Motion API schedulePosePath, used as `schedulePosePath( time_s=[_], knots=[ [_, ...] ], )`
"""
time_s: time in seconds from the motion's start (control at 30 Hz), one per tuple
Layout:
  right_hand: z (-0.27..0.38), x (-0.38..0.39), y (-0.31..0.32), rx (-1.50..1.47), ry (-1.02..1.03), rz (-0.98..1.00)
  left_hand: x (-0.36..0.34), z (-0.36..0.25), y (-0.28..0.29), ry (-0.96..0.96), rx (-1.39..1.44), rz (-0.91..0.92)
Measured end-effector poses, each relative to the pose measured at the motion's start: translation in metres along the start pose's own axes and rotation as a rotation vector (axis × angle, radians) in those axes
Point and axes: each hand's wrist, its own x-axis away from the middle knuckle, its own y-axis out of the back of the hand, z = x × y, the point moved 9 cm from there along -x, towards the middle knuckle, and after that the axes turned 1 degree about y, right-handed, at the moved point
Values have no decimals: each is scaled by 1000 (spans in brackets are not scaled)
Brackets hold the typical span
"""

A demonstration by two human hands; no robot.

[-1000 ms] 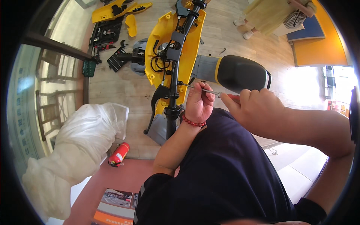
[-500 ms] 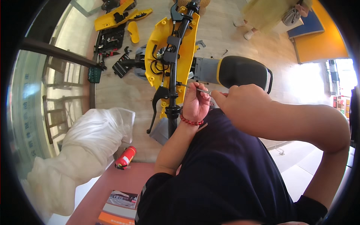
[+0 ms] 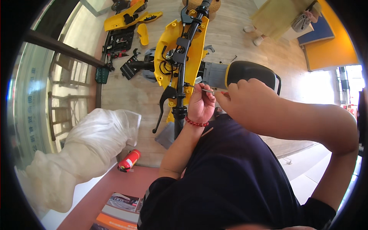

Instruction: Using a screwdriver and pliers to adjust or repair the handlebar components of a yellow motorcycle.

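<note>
My right hand (image 3: 245, 100) is closed round the end of a slim metal tool, seemingly a screwdriver (image 3: 208, 91); its handle is hidden in my fist. My left hand (image 3: 201, 106), with a red bead bracelet (image 3: 197, 123) on the wrist, pinches the shaft further along. The tool's tip points left at the black handlebar (image 3: 181, 78) of a partly stripped two-wheeler, at a small fitting near the black brake lever (image 3: 163, 104). Whether the tip touches it I cannot tell. Behind the bar sits a yellow body shell (image 3: 162, 67) with loose black cables (image 3: 166, 68).
A dark seat (image 3: 249, 74) lies to the right. Open tool cases (image 3: 119, 39), a bit set (image 3: 130, 67) and yellow panels (image 3: 117, 22) cover the far left floor. Nearer left are a fire extinguisher (image 3: 129, 160) and a plastic-wrapped figure (image 3: 96, 134). Another person (image 3: 274, 19) stands far right.
The view has shifted slightly, so the vehicle appears a little further right. Both hands keep their grip on the tool; the right fist has turned a little.
</note>
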Motion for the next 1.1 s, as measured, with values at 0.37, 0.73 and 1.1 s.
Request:
schedulePosePath(
  time_s=[0.37, 0.73, 1.1],
  knots=[
    [-18, -3, -13, -48, -195, 80, 0, 3, -7, -18, -6, 2],
    [-23, 1, -17, -341, -292, -56, 1, 2, -6, -60, -74, 3],
    [-2, -2, -21, -205, -110, 20, 6, -2, 6, -48, -109, -62]
  ],
)
